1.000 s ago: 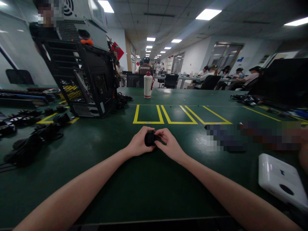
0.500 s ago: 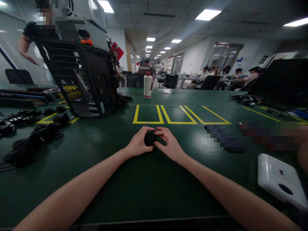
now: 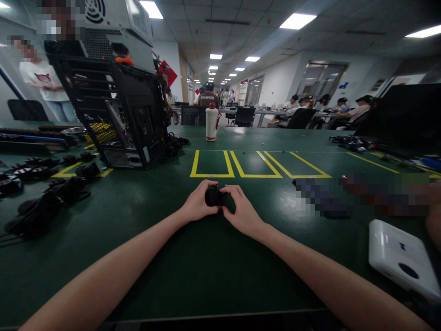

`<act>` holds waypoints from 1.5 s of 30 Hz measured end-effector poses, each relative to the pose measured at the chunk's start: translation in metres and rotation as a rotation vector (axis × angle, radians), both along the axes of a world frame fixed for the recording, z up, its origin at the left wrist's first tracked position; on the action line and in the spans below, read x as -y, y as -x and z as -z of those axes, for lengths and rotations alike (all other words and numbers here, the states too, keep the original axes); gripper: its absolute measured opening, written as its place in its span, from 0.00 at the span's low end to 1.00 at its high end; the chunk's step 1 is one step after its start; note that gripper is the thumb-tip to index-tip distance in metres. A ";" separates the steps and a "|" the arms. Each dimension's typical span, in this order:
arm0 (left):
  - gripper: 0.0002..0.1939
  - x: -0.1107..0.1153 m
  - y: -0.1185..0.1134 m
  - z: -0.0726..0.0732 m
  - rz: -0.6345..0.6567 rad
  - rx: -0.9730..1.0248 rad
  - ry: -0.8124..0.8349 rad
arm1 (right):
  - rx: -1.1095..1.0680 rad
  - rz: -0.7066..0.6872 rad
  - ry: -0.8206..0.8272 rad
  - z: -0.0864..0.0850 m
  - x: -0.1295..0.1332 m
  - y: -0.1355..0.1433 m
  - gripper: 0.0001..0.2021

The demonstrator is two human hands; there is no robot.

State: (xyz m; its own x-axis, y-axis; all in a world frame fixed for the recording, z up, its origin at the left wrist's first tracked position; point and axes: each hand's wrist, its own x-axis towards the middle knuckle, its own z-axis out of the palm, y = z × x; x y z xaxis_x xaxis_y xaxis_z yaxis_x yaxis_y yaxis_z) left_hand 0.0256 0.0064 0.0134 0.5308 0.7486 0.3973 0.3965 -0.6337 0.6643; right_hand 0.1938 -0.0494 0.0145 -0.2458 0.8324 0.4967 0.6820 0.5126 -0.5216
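Note:
A small black rounded object (image 3: 214,196) is held just over the green table (image 3: 193,276), in front of me; its exact kind is too dark to make out. My left hand (image 3: 200,202) grips it from the left, thumb below and fingers above. From the right, my right hand (image 3: 243,209) pinches its other side between thumb and fingertips. Beyond the hands, yellow tape outlines (image 3: 212,175) mark the tabletop.
A black computer case (image 3: 134,115) stands at the left, with black cables (image 3: 44,207) nearby. Farther back is a white cup (image 3: 211,124). On the right lie a white device (image 3: 401,257) and a blurred dark item (image 3: 320,197). Several people sit in the background.
The black object has turned between my hands and now shows a rounder side. My right fingers have shifted slightly on it. A person in a white shirt has come into sight behind the case.

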 end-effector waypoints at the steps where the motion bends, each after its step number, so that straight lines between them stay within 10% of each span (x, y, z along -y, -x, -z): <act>1: 0.30 -0.003 0.000 0.001 -0.009 0.007 0.022 | 0.004 0.014 0.006 0.001 -0.001 -0.001 0.21; 21: 0.31 -0.013 0.003 0.005 -0.010 0.041 0.194 | 0.111 0.036 0.212 0.011 -0.016 -0.012 0.19; 34: 0.32 -0.013 0.005 0.002 -0.013 -0.005 0.242 | 0.153 0.297 0.139 0.020 -0.045 -0.048 0.17; 45: 0.31 0.039 0.031 -0.010 0.033 -0.002 0.326 | 0.238 0.216 0.105 0.007 0.019 -0.015 0.18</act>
